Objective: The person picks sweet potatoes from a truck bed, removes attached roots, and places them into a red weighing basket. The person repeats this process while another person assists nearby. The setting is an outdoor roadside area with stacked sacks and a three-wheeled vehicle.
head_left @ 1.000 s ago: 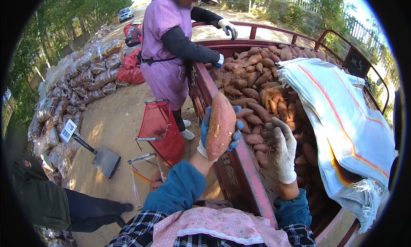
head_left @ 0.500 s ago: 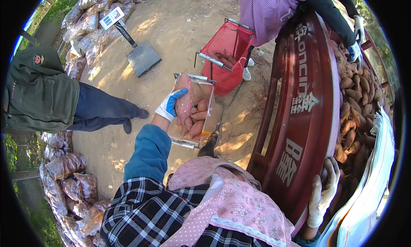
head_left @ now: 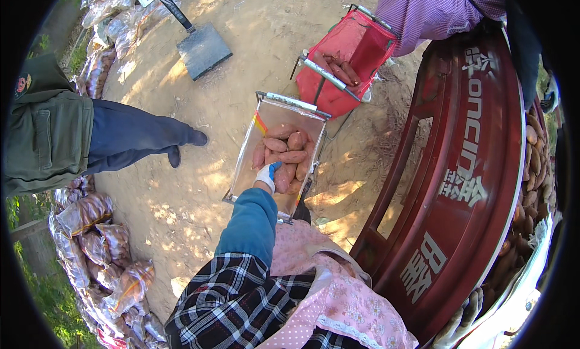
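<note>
My left hand (head_left: 266, 177), in a white glove with blue fingertips, reaches down into an open-topped clear bag (head_left: 241, 168) held up by a metal frame. Its fingers are closed on a sweet potato (head_left: 282, 180), low among several reddish-pink sweet potatoes (head_left: 293, 157) in the bag. Far to the right, my right hand (head_left: 464, 317) in a pale glove lies by the rim of the red truck bed (head_left: 435, 228). Its fingers look stretched and apart, partly in shade, with nothing visible in them. Beyond that rim lies a heap of sweet potatoes (head_left: 531, 168).
A red bag on a frame (head_left: 356, 41) stands just beyond, with several sweet potatoes inside. A platform scale (head_left: 204, 50) sits on the dirt ground. At left stands a person (head_left: 54, 125); another in a checked purple garment (head_left: 417, 13) is far right. Filled bags (head_left: 90, 228) line the left side.
My left hand has lowered the sweet potato from above the bag down into it, among the others. My right hand appears lower in view. The whole view has shifted.
</note>
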The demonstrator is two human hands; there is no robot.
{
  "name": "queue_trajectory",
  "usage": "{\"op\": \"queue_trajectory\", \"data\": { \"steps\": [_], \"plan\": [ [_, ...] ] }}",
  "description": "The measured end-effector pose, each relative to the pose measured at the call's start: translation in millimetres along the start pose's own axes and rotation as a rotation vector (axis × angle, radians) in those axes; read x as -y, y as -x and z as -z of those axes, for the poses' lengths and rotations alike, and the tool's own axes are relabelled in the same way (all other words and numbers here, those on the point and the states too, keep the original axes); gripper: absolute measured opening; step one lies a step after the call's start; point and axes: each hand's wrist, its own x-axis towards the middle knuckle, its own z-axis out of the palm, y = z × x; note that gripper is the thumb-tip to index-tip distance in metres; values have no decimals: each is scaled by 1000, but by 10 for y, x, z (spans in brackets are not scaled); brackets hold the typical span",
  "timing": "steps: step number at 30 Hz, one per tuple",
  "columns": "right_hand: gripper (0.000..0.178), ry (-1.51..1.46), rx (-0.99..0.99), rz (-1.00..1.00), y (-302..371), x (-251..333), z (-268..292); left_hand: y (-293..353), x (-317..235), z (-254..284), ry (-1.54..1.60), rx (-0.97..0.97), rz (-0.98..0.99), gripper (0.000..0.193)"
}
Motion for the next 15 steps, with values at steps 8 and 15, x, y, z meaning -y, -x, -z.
{"op": "queue_trajectory", "data": {
  "steps": [8,15],
  "plan": [
    [39,234,23,288,34,-403,62,205,-670,-822,283,369,25,46],
    [38,266,45,282,-154,-223,-27,-1671,-12,-1010,-387,-160,-373,38]
  ]
}}
